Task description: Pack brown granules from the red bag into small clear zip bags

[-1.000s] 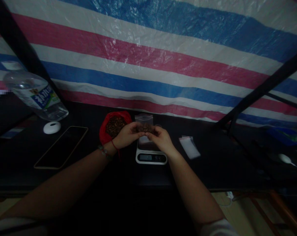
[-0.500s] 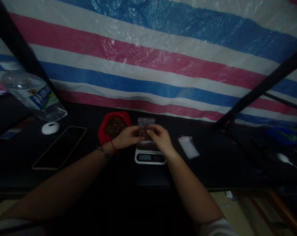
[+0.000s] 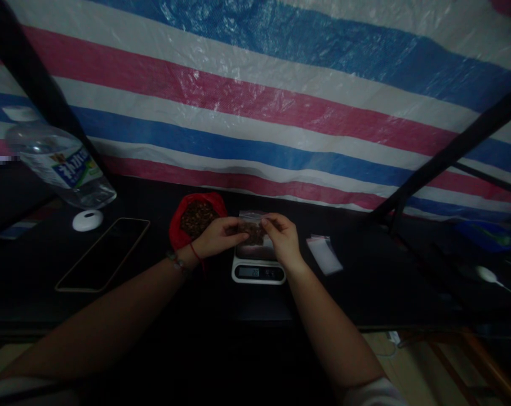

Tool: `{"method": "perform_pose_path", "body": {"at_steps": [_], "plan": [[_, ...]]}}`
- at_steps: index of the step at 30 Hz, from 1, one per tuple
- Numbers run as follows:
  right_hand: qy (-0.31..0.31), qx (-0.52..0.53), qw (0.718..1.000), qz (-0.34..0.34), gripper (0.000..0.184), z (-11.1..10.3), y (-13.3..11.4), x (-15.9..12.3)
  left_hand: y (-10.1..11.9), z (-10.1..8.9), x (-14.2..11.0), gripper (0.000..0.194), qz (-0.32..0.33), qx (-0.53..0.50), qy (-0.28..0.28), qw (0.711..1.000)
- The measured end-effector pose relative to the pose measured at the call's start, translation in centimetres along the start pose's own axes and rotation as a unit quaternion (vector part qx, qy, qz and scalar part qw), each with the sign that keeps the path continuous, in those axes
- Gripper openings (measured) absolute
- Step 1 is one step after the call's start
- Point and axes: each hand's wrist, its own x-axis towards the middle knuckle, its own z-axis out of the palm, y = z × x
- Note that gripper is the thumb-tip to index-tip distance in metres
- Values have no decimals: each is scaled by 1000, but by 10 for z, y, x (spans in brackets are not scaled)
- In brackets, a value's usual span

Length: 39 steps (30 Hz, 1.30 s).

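Note:
A small clear zip bag (image 3: 252, 232) with brown bits inside is pinched between my two hands, just over a white digital scale (image 3: 258, 272). My left hand (image 3: 220, 235) grips the bag's left side, thumb in front. At the upper right side of the bag, the thumb and fingers of my right hand (image 3: 284, 237) are closed on it. The scale's small display is lit, and the bag and hands cover part of its plate. Left of the scale stands an open red bag (image 3: 177, 228) full of brown dried pieces (image 3: 199, 217), partly behind my left hand.
Flat clear bags (image 3: 325, 255) lie right of the scale. On the left are a phone (image 3: 105, 254), a white rounded object (image 3: 87, 220) and a large plastic bottle (image 3: 65, 160). A white spoon (image 3: 487, 274) is far right. Striped sheeting (image 3: 255, 113) hangs behind the black table.
The zip bag sits slightly lower, its top edge nearer my fingers. My right hand has shifted its hold up toward the bag's upper right corner; my left hand barely moved.

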Motion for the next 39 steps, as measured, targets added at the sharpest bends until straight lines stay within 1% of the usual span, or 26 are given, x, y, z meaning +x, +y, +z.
{"method": "perform_pose_path", "body": {"at_steps": [2,4,6,8,11,13,17,22,27,31,35,39], "plan": [[10,2,1000,-1,16,0,-1,0,-1,0,0,28,5,1,27,1000],[8,11,1000,5,15,1,-2,0,-2,-1,1,27,4,17,59,998],[3,26,1000,17,15,2,-3,-1,-4,-2,1,26,7,38,81,996],[5,25,1000,16,15,3,-4,-1,-4,-3,1,26,14,50,89,995],[12,-8,1000,0,13,2,-5,-1,0,-2,1,26,12,33,95,995],[10,-23,1000,1,13,1,-6,-1,5,-2,0,26,9,23,106,994],[2,-43,999,5,14,1,-6,-2,11,-2,0,26,11,50,129,990],[11,-73,997,-6,14,2,-6,-2,13,-3,1,26,6,39,134,990],[16,-86,996,-5,16,2,-7,-3,12,-4,2,25,27,41,141,989],[-1,-71,997,4,16,4,-2,-3,12,-4,0,24,31,36,138,989],[-26,-56,998,-5,13,6,-2,-5,13,-1,-2,22,26,41,119,992],[-33,-89,995,-24,10,7,-5,-5,12,-1,-3,21,46,70,114,990]]}}
